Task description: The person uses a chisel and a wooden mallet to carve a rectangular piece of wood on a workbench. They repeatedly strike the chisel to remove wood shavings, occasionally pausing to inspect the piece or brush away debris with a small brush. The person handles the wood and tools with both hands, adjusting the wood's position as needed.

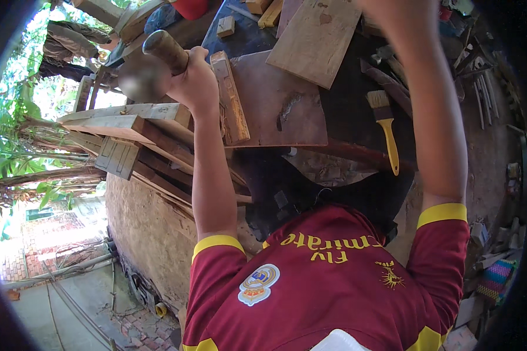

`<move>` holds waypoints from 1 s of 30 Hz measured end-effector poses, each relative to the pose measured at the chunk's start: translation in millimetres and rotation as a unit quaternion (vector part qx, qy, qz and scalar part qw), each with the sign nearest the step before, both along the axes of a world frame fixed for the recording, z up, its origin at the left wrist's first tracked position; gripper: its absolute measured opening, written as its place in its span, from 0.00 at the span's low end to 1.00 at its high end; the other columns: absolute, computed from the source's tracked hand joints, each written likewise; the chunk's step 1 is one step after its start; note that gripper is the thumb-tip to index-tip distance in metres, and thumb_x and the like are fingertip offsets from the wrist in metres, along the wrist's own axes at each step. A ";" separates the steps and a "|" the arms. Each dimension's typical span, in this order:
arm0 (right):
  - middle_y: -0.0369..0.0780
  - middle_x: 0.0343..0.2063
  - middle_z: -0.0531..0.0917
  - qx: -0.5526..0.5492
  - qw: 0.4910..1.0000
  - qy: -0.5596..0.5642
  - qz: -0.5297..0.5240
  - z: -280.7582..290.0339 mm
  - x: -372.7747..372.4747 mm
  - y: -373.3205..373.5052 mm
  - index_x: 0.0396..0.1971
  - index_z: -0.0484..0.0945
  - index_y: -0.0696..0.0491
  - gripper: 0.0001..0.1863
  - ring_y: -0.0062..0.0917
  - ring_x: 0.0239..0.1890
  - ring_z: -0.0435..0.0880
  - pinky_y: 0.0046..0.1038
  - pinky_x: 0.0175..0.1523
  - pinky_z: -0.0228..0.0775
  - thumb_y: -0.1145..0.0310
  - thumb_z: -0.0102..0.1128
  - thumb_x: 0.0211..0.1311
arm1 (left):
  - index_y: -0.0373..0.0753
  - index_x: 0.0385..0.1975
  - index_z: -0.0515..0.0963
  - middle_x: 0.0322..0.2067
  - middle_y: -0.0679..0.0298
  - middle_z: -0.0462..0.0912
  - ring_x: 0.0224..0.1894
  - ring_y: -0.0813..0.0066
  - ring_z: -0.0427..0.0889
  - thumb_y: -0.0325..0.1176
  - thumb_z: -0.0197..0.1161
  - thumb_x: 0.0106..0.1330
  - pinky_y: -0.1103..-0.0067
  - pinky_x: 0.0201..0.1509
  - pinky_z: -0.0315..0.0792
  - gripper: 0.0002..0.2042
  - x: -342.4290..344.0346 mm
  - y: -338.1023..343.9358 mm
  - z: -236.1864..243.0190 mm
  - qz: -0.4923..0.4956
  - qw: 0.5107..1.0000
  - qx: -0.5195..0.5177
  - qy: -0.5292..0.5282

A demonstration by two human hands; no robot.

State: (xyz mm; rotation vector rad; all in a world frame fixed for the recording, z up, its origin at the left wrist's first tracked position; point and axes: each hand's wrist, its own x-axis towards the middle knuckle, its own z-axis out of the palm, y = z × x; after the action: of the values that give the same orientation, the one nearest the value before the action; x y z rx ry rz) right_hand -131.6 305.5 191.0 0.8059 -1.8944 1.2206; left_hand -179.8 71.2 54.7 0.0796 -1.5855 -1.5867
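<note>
My left hand [197, 83] is closed around a thick, round wooden mallet [166, 51]. Its blunt end points up and to the left. Just right of that hand, a narrow wooden block [229, 96] lies along the left edge of a flat brown board [275, 111], which has a dark, worn hollow. My right hand [399, 13] reaches to the top edge, where its fingers are cut off from view. A pale wooden panel [316, 41] lies to the left of it, overlapping the brown board.
A yellow-handled paintbrush [385, 131] lies near my right forearm. Timber beams [123, 123] stick out to the left beneath my left arm. A small wood block [226, 26] and a red container [190, 7] are at the far side. Scrap pieces line the right side.
</note>
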 end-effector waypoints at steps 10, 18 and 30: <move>0.50 0.46 0.73 0.297 0.930 -0.145 -0.161 -93.4 -7.5 25.3 0.69 0.51 0.41 0.46 0.45 0.45 0.79 0.38 0.49 0.74 0.72 0.63 0.49 | 0.37 0.11 0.67 0.12 0.72 0.69 0.13 0.85 0.66 0.18 0.62 0.46 0.82 0.17 0.59 0.11 7.3 -14.5 -1.9 0.013 0.999 0.038 0.020; 0.48 0.48 0.75 0.334 0.851 -0.312 -0.259 -171.8 -15.5 22.9 0.67 0.54 0.32 0.46 0.43 0.49 0.78 0.38 0.51 0.72 0.73 0.65 0.48 | 0.42 0.13 0.61 0.12 0.72 0.57 0.14 0.81 0.55 0.23 0.58 0.53 0.82 0.20 0.52 0.13 53.6 -46.0 23.4 -0.079 0.956 0.268 0.090; 0.50 0.53 0.70 0.468 0.806 -0.124 -0.342 -180.9 -30.1 -18.8 0.66 0.57 0.46 0.40 0.44 0.53 0.73 0.43 0.52 0.69 0.76 0.60 0.50 | 0.43 0.20 0.61 0.12 0.72 0.56 0.13 0.83 0.54 0.23 0.49 0.59 0.84 0.18 0.52 0.08 135.4 -74.2 3.2 -0.070 0.972 0.184 0.129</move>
State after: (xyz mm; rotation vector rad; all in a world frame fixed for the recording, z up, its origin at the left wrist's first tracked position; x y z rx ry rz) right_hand -161.7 286.7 10.1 0.3115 -2.6801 -0.1332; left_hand -44.4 -3.0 57.9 -0.0393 -1.1054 -1.9017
